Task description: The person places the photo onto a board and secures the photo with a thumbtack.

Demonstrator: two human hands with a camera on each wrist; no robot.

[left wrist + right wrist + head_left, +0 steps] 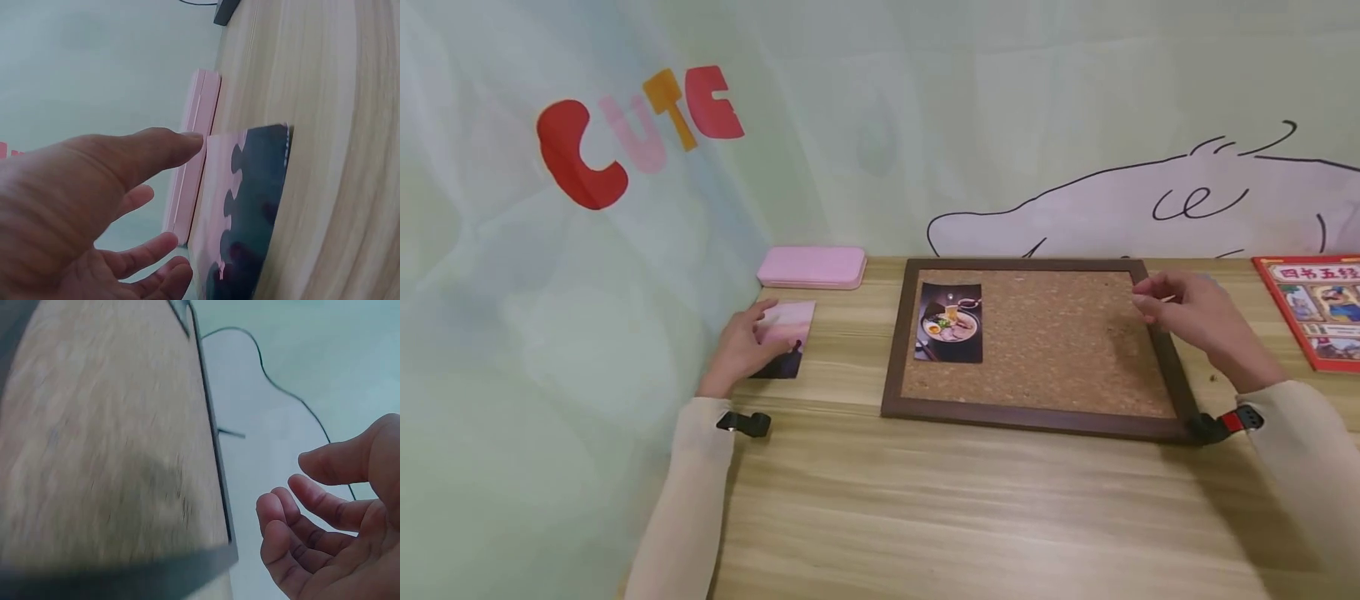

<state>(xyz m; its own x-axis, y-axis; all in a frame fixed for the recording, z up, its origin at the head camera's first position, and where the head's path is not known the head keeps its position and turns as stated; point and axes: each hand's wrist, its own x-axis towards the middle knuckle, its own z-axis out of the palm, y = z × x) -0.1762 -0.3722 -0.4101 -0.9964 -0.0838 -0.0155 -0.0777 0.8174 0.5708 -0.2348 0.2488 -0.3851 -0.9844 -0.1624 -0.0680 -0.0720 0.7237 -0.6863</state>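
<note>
My left hand (741, 354) hovers over a photo card (253, 200) with a pink sky and dark scalloped shapes, lying on the table left of the corkboard. Its thumb and fingers are spread apart, with the thumb tip close to the card's edge in the left wrist view. A brown-framed corkboard (1067, 350) lies flat in the middle. On its left part rests a photo of a ramen bowl (951, 329). My right hand (1202, 317) hangs above the board's right frame edge, fingers loosely bent, thumb apart from the fingertips, holding nothing.
A pink pencil case (812, 267) sits against the back wall, beyond the left card. At the far right lies a red-bordered book (1322, 321). Walls (850, 125) close off the left side and back of the wooden table (962, 508).
</note>
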